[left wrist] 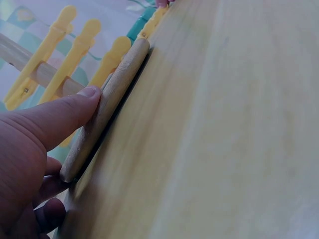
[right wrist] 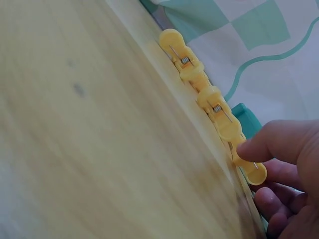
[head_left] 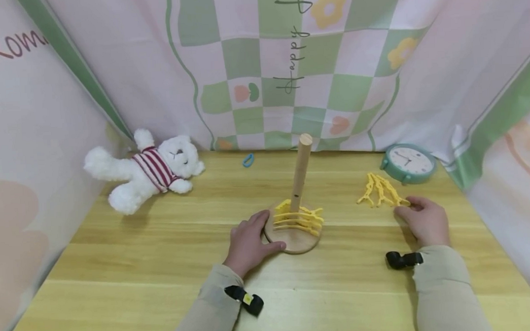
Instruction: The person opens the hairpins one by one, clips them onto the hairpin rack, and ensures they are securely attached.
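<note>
My left hand (head_left: 249, 242) grips the rim of a round wooden base (head_left: 295, 244), thumb over its top edge. From the base rises an upright wooden post (head_left: 301, 174). Several yellow spring clips (head_left: 299, 221), like long clothespins, lie stacked about the foot of the post. Over to the right, more yellow clips (head_left: 379, 187) lie side by side on the table. My right hand (head_left: 425, 221) pinches the end of the nearest clip (right wrist: 251, 169) between thumb and fingers. Metal springs (right wrist: 218, 108) show on these clips in the right wrist view.
Behind the loose clips lies a green-rimmed clock (head_left: 410, 163). A white teddy bear (head_left: 151, 170) in a striped shirt lies at the back left. A small blue ring (head_left: 248, 160) is near the back edge. Printed curtains (head_left: 242, 53) enclose the wooden table (head_left: 119, 290).
</note>
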Motion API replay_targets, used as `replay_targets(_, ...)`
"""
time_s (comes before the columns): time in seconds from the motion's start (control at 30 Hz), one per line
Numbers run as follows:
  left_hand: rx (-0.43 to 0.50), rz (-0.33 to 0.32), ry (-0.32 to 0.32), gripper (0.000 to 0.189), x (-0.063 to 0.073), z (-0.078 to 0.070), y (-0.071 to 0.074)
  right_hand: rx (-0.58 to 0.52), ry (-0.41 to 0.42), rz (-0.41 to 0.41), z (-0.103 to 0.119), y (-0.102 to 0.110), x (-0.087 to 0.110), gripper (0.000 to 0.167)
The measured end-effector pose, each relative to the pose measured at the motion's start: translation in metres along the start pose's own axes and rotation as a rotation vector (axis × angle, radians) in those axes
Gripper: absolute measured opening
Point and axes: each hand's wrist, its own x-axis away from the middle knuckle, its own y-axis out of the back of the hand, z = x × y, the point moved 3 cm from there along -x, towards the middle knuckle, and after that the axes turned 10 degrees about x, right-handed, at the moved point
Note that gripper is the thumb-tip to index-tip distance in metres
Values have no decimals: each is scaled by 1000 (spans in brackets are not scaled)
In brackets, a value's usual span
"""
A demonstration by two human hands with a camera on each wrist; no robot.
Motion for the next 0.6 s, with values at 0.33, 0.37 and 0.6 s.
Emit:
replay_targets(0.33,-8,6,3,93,-1,1,-1,25,-40,54,-1,4,-3,80)
replay_targets(0.37,-8,7,3,93,-1,1,-2,35,-43,59,-1,5,-3,80)
replay_targets(0.6,-4,1,1,93,-1,2,-1,21,-63,-8,-6,4,-7,69)
